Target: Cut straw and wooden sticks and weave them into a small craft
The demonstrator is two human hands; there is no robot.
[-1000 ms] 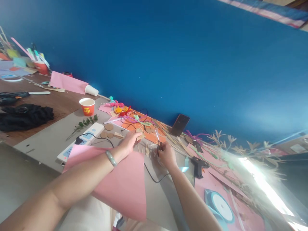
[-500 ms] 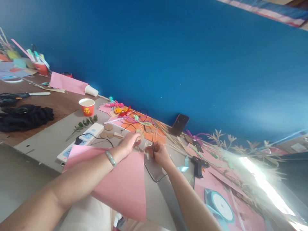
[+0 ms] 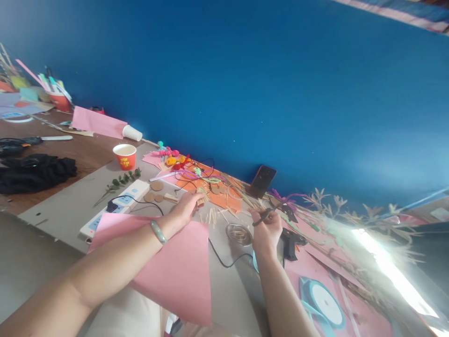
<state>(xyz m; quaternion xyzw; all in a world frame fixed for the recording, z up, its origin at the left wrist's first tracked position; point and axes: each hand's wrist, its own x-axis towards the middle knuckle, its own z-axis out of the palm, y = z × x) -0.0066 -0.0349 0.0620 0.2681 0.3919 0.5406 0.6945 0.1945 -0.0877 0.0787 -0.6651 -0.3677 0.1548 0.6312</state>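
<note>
L hand (image 3: 185,208), fingers nearly closed, pinches a small tan piece (image 3: 201,195), woody-looking, just beyond smooth pink sheet (image 3: 175,271); L forearm (image 3: 115,257) covers part of sheet. R hand (image 3: 267,234), curled, grips dark scissors (image 3: 264,216) right of sheet; blade gap I can't tell. Thin pale sticks (image 3: 212,216) lie beyond sheet, round ringed thing (image 3: 239,234) & black glue gun (image 3: 290,244) to its right.

Bare L forearm (image 3: 108,264) w/ rounded grey-green bangle (image 3: 158,232); bare R forearm (image 3: 287,295), lt. cream legwear (image 3: 122,313)
</note>
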